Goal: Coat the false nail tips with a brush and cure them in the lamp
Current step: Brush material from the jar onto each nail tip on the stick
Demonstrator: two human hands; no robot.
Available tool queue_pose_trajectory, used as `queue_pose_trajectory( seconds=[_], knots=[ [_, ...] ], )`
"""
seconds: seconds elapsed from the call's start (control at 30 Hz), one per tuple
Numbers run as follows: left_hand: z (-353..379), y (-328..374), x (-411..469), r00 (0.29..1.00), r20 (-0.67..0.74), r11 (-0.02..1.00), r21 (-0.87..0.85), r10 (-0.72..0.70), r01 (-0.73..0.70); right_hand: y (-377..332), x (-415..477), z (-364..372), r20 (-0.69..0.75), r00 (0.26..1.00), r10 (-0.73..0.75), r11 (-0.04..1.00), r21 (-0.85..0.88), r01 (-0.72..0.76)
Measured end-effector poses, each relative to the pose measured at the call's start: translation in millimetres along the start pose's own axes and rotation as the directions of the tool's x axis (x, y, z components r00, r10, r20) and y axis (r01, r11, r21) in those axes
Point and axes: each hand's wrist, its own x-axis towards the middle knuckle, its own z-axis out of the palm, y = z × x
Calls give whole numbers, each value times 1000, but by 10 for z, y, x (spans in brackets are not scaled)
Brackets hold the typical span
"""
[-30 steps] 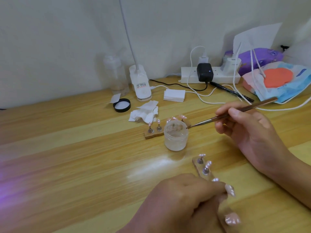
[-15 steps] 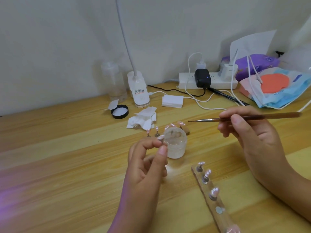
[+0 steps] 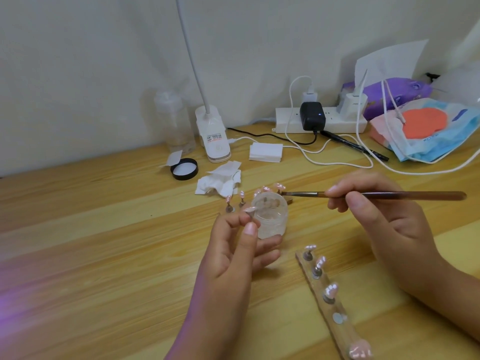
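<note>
My left hand (image 3: 233,245) pinches a small stand with a pink false nail tip (image 3: 250,210) between thumb and forefinger, raised just left of an open clear gel jar (image 3: 271,216). My right hand (image 3: 376,214) grips a thin brown brush (image 3: 363,195), held level with its bristles pointing left over the jar's far rim. A wooden strip (image 3: 330,302) near me carries several pink tips on stands and one bare metal disc. A second wooden holder (image 3: 235,203) with more tips stands behind the jar. Purple light glows at the left edge; the curing lamp itself is out of view.
At the back of the wooden table (image 3: 104,242) are a clip desk lamp (image 3: 213,141), a clear bottle (image 3: 174,123), a black lid (image 3: 184,168), crumpled wipes (image 3: 220,180), a white pad stack (image 3: 265,152), a power strip (image 3: 319,120) with cables, and bags (image 3: 426,128) at right.
My left hand lifted one tip on its stand off the near strip and brought it up beside the jar. The brush rose from the jar and levelled out.
</note>
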Motion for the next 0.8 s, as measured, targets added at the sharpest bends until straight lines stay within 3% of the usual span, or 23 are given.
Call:
queue_pose_trajectory(
  seconds=[0.33, 0.53, 0.8],
  knots=[
    [31, 0, -27, 1000, 20, 999, 42, 17, -18, 31, -36, 10, 100, 995, -5, 1000, -17, 7],
    [40, -1, -32, 998, 47, 998, 54, 38, -41, 37, -17, 30, 194, 980, 42, 987, -157, -11],
    [16, 24, -16, 999, -21, 999, -34, -26, 26, 20, 3, -3, 92, 995, 29, 999, -28, -26]
  ],
)
